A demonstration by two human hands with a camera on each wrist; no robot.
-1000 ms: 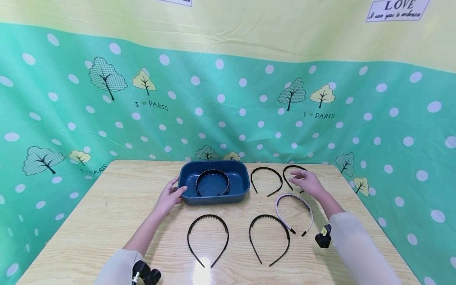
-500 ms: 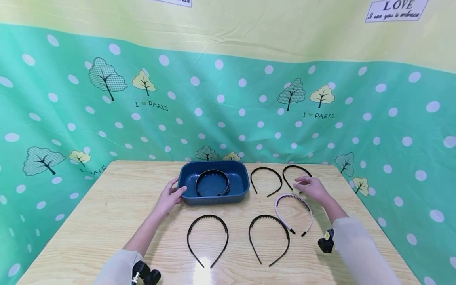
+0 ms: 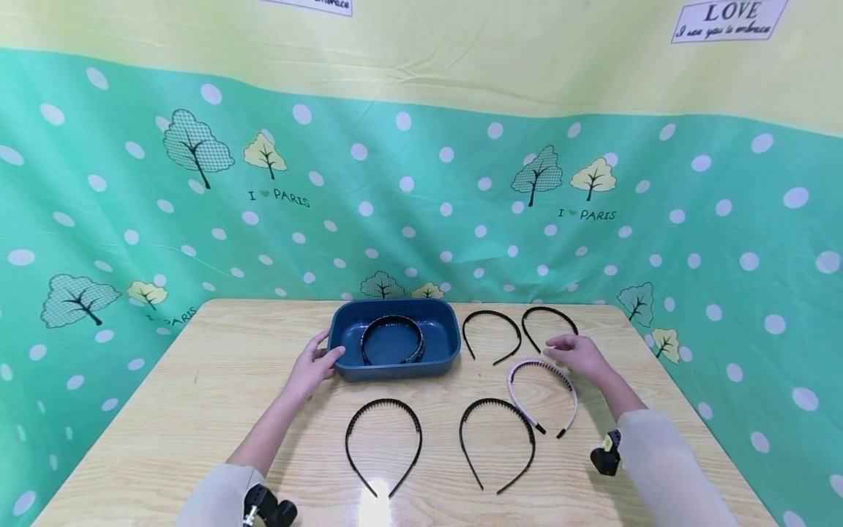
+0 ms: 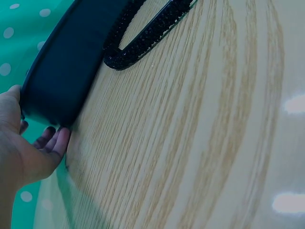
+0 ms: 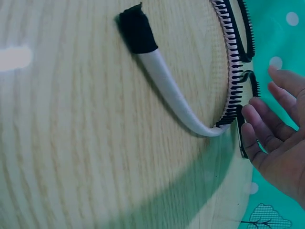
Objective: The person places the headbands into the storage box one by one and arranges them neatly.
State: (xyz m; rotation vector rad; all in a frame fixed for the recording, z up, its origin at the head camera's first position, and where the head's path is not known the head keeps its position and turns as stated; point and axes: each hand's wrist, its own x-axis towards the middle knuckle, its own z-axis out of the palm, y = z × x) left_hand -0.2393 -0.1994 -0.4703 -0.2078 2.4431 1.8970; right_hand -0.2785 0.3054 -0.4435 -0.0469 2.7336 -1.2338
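My left hand (image 3: 314,369) grips the left end of a dark blue plastic box (image 3: 395,372), thumb at the rim and fingers against its outer wall. Black headbands (image 3: 421,333) lie stacked inside. In the left wrist view the box (image 4: 62,67) shows from its outer side, the hand (image 4: 28,152) at its corner. My right hand (image 3: 579,359), fingers loosely bent and holding nothing, overlaps the lower part of a thin black headband (image 3: 546,309) at the back right. A white-and-black toothed headband (image 3: 512,388) lies just in front of it; the right wrist view shows its white arm (image 5: 167,93) close up.
Another black headband (image 3: 490,313) lies right of the box. Two more, a left one (image 3: 384,401) and a right one (image 3: 490,401), lie nearer the front of the wooden table (image 3: 217,366). A polka-dot cloth (image 3: 448,183) hangs behind the table.
My right hand has drawn back a little toward the right and front, uncovering more of the back-right headband. The left hand and the box stay in place.
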